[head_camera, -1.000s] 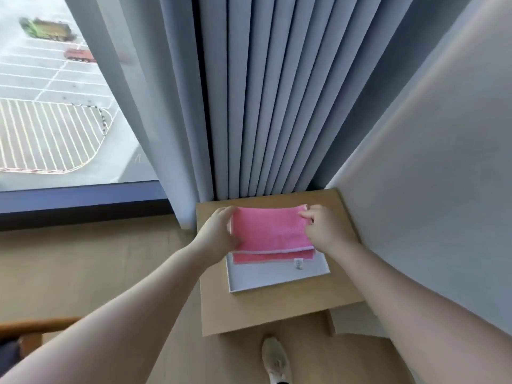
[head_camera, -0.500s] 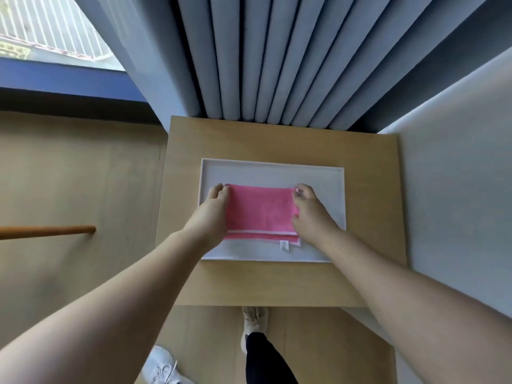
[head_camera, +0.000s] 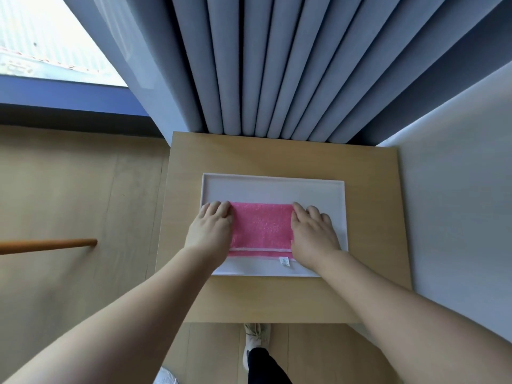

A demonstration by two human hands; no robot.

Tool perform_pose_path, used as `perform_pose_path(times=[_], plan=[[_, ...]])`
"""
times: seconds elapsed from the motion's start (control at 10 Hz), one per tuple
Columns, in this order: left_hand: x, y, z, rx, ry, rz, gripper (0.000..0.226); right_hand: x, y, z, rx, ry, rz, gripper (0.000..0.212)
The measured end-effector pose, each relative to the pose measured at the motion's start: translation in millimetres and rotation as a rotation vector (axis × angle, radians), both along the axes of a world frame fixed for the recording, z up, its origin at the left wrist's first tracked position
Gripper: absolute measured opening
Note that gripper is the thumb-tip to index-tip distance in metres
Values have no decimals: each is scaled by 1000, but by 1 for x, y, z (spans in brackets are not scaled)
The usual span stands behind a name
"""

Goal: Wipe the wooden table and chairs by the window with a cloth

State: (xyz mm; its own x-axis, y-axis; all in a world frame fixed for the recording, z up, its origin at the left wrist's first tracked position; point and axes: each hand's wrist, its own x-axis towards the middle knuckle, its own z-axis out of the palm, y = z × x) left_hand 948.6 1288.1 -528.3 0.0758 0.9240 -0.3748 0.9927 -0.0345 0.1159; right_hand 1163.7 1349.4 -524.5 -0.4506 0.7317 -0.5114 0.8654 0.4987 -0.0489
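Observation:
A folded pink cloth (head_camera: 261,228) with a small white label lies flat in a white tray (head_camera: 274,189) on a small light wooden table (head_camera: 277,153). My left hand (head_camera: 212,228) rests on the cloth's left end with its fingers laid forward over the edge. At the cloth's right end, my right hand (head_camera: 313,231) rests with its fingers stretched flat. Neither hand visibly curls round the cloth.
Grey curtains (head_camera: 277,65) hang right behind the table and a grey wall (head_camera: 457,189) borders its right side. A window (head_camera: 41,37) is at the upper left. An orange wooden bar (head_camera: 47,245) juts in from the left over the wooden floor. My shoe (head_camera: 256,336) is below the table's front edge.
The cloth has been lowered flat into the tray, towards its front. My view has tilted down over the table. Both hands went from holding the cloth's ends to lying flat on them.

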Motion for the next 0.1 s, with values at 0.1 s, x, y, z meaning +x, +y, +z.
perform_pose_path(times=[0.1], plan=[[-5, -5, 12, -27, -7, 25, 59, -10, 0, 16, -43, -46, 5, 67]])
